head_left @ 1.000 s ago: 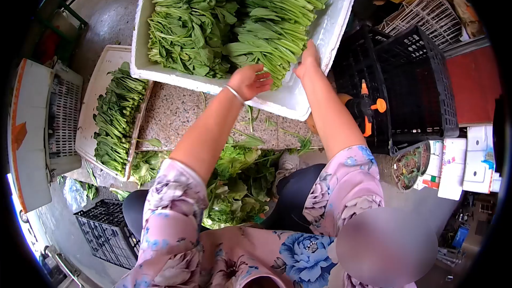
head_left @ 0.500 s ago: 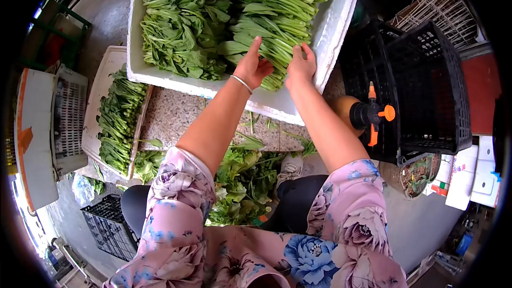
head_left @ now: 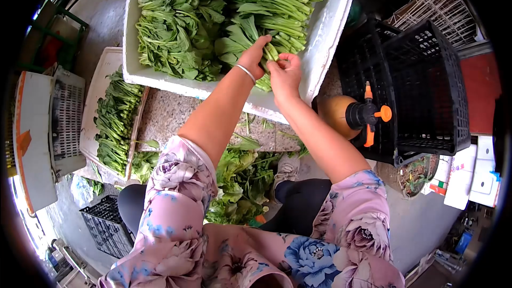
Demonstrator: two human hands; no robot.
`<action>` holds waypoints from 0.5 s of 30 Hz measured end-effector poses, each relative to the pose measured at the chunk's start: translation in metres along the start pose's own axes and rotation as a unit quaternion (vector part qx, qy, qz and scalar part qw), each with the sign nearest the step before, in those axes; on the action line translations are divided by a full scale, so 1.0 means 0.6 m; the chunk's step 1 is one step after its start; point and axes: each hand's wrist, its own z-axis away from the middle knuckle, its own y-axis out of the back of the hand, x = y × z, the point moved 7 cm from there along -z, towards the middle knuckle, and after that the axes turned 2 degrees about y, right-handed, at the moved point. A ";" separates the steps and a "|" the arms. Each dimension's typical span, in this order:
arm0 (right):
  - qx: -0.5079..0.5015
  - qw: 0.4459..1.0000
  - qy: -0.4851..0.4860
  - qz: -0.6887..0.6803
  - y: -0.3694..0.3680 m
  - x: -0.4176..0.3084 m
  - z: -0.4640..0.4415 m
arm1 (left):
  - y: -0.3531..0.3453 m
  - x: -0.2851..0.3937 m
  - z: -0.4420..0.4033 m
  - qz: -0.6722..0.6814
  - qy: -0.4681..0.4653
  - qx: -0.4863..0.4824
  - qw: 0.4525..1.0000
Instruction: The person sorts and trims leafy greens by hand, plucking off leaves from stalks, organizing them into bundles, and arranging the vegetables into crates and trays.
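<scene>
A white foam box holds two rows of leafy greens, a leafy row on the left and a row with pale green stems on the right. At the near end of the right row, my left hand is closed round a small bunch of greens, its thumb along the stems and its other fingers mostly hidden. Close against it, my right hand pinches the cut stem ends of that bunch with thumb and fingers.
A shallow tray of greens stands at left. Loose leaves lie between my feet. A spray bottle with an orange nozzle stands right of the box, beside black crates. Another black crate sits lower left.
My right hand has moved left, from the stems near the box wall to beside my left hand. The bunch's stem ends now show between both hands. The view has shifted slightly.
</scene>
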 end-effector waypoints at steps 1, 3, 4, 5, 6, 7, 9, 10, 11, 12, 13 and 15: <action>-0.004 1.000 -0.012 0.020 0.000 0.003 0.002 | 0.005 -0.001 0.006 0.008 0.002 -0.012 1.000; -0.039 0.999 -0.022 0.015 -0.008 -0.001 0.012 | 0.025 -0.003 0.019 0.026 0.002 -0.027 0.999; -0.070 0.997 -0.029 0.009 -0.016 -0.008 0.017 | 0.033 -0.004 0.024 0.042 0.004 -0.048 0.998; -0.067 0.994 -0.076 0.036 -0.009 -0.009 0.017 | 0.047 -0.004 0.029 0.038 0.000 -0.049 0.998; -0.030 0.998 -0.041 0.026 0.004 -0.029 0.015 | 0.048 -0.006 0.040 0.054 0.017 -0.076 0.995; -0.003 0.998 -0.045 0.045 0.020 -0.043 0.007 | 0.049 -0.006 0.050 0.069 0.011 -0.088 0.994; 0.022 0.996 -0.049 0.067 0.038 -0.044 -0.013 | 0.057 -0.009 0.054 0.094 0.007 -0.112 0.989; 0.029 0.994 -0.048 0.090 0.041 -0.031 -0.022 | 0.055 -0.011 0.060 0.096 0.007 -0.111 0.989; 0.036 0.992 -0.046 0.112 0.045 -0.019 -0.033 | 0.050 -0.010 0.063 0.094 0.003 -0.115 0.989; 0.036 0.992 -0.047 0.113 0.041 -0.020 -0.035 | 0.048 -0.011 0.064 0.091 -0.001 -0.119 0.989; 0.047 0.990 -0.067 0.112 0.039 -0.017 -0.035 | 0.048 -0.014 0.066 0.091 0.000 -0.119 0.989; 0.049 0.990 -0.081 0.109 0.034 -0.009 -0.042 | 0.048 -0.016 0.066 0.121 -0.011 -0.112 0.986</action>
